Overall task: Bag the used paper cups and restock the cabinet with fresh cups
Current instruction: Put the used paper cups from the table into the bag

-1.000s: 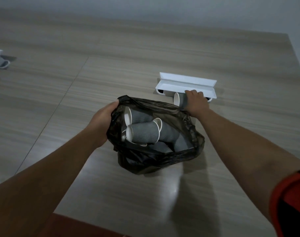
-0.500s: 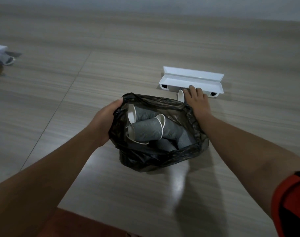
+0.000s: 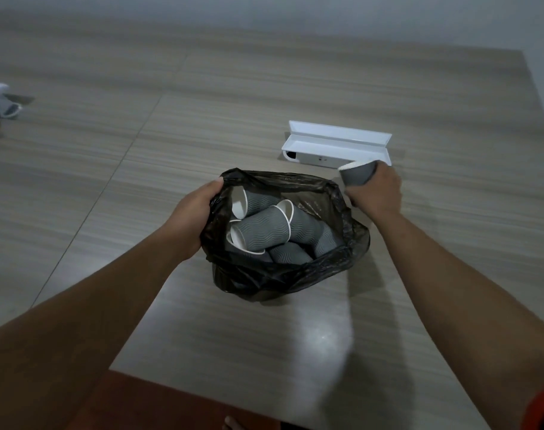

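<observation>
Black plastic bag (image 3: 295,274), gripped by left hand (image 3: 193,218), holds perhaps six grey cups (image 3: 261,231); right hand (image 3: 376,193) grips another cup (image 3: 356,173).

The bag (image 3: 283,274) is thin black plastic, crinkled and faintly glossy, sheer enough at its far wall to look brownish. The cups (image 3: 264,232) inside are grey paper with a ribbed, wavy matt outside and smooth white inside. The surface (image 3: 295,352) is smooth wood-grain laminate with a soft sheen; the holder (image 3: 332,144) is smooth white plastic.

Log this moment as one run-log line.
left hand: holds black bag open | right hand: grips grey cup beside bag | next: drop in
</observation>
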Motion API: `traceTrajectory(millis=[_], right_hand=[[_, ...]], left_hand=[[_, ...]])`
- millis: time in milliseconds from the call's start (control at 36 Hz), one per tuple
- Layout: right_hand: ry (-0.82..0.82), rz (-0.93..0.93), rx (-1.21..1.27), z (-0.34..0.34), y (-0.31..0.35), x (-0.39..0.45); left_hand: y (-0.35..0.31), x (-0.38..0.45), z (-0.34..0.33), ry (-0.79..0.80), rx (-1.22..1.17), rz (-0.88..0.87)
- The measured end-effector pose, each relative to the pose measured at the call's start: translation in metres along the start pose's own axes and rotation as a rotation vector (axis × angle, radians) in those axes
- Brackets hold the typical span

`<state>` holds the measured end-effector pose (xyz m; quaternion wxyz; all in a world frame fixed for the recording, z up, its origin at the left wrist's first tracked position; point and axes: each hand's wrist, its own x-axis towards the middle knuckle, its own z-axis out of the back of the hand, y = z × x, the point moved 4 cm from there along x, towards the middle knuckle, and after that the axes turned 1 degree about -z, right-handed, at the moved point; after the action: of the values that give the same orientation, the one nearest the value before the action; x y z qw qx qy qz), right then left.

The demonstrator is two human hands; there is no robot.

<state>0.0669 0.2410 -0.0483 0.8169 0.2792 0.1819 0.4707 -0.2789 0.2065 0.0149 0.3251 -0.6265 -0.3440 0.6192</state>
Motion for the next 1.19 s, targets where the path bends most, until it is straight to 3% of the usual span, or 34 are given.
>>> traceTrajectory(millis=[111,194,250,361,500,639,750,806,861,944,1000,1056,1111,1194], right_hand=[[-0.091,0.096,0.32,0.034,0.013,-0.036],[0.01,0.26,0.403,0.043,0.034,-0.077],[0.161,0.429,0.332,0.039,0.049,-0.102],[0.337,0.696,-0.044,0.016,0.054,-0.137],[0.386,0.695,-0.38,-0.006,0.045,-0.154],[0.287,0.648,-0.455,-0.012,0.044,-0.163],[0.388,0.654,-0.435,-0.017,0.049,-0.165],[0.324,0.631,-0.326,-0.011,0.05,-0.16],[0.123,0.55,-0.207,-0.001,0.044,-0.151],[-0.085,0.18,-0.018,0.015,0.021,-0.135],[-0.031,-0.137,0.058,0.015,0.005,-0.124],[0.152,-0.379,0.177,0.006,-0.009,-0.116],[0.288,-0.456,0.276,-0.001,-0.014,-0.114],[0.236,-0.375,0.187,0.004,-0.019,-0.109]], left_hand=[[0.003,0.002,0.005,-0.008,0.023,0.011],[0.005,-0.002,0.007,-0.004,0.039,0.016],[0.006,-0.004,0.007,0.002,0.045,0.017],[0.006,-0.008,0.005,0.024,0.065,0.008],[0.003,-0.011,0.005,0.023,0.062,-0.001],[0.006,-0.012,0.004,0.011,0.047,0.007],[0.009,-0.013,0.001,0.011,0.028,0.018],[0.009,-0.012,0.0,-0.001,0.017,0.014],[0.007,-0.012,0.002,-0.024,0.007,0.006],[0.005,-0.012,0.003,-0.036,-0.002,0.005],[0.004,-0.013,0.003,-0.033,-0.005,0.008],[0.004,-0.014,0.002,-0.03,-0.006,0.014],[0.004,-0.014,0.002,-0.028,-0.009,0.023],[0.002,-0.014,-0.005,0.009,-0.024,0.027]])
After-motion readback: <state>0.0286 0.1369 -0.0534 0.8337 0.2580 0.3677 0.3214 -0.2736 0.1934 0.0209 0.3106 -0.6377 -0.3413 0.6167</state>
